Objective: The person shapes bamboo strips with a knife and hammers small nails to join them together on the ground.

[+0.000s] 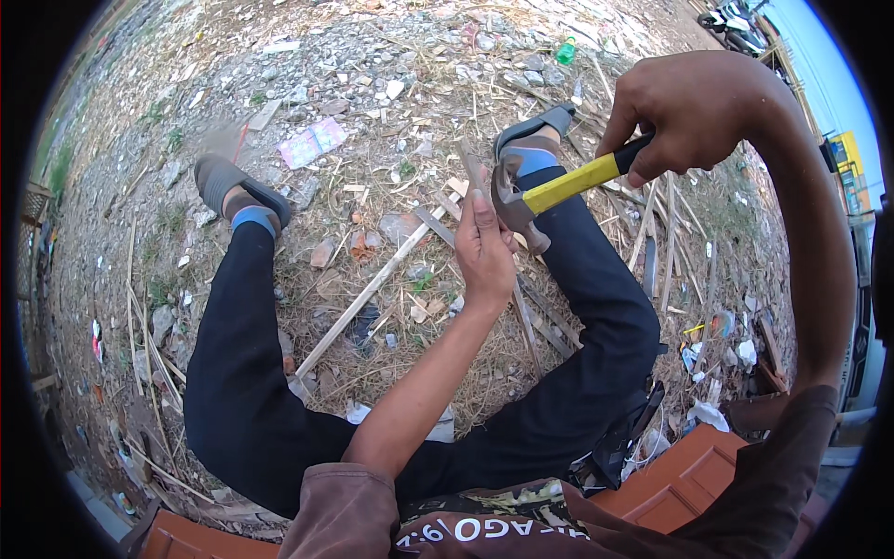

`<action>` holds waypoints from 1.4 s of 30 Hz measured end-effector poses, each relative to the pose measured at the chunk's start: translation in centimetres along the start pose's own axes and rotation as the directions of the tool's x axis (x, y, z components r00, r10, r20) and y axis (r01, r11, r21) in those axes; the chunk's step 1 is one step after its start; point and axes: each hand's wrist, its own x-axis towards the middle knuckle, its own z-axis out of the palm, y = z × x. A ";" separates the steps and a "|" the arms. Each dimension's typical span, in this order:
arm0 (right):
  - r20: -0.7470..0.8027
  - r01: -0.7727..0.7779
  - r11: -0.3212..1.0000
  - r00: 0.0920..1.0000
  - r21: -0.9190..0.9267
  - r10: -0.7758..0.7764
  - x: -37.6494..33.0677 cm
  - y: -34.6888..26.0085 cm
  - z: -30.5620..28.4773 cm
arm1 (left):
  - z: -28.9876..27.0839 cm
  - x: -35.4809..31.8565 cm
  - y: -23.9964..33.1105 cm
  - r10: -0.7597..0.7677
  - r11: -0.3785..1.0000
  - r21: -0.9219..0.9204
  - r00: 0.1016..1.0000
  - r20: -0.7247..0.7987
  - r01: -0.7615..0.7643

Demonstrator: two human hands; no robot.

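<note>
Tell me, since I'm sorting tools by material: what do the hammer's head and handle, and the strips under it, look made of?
The hammer in the right hand has a dull grey claw head that looks like steel. Its handle is glossy yellow with a black grip, probably fibreglass or plastic with rubber. The strip beside the left hand is pale and splintery, likely wood or split bamboo.

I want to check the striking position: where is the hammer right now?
In the head view, the yellow-handled hammer is right of centre, gripped by the right hand, its steel head beside the left hand above the wooden strips.
</note>
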 end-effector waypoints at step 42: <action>0.303 -0.227 0.965 0.936 0.129 0.179 -3.1 -1.3 -7.3 | 1.9 -2.8 -0.3 0.103 0.993 0.042 0.979 0.174 -0.112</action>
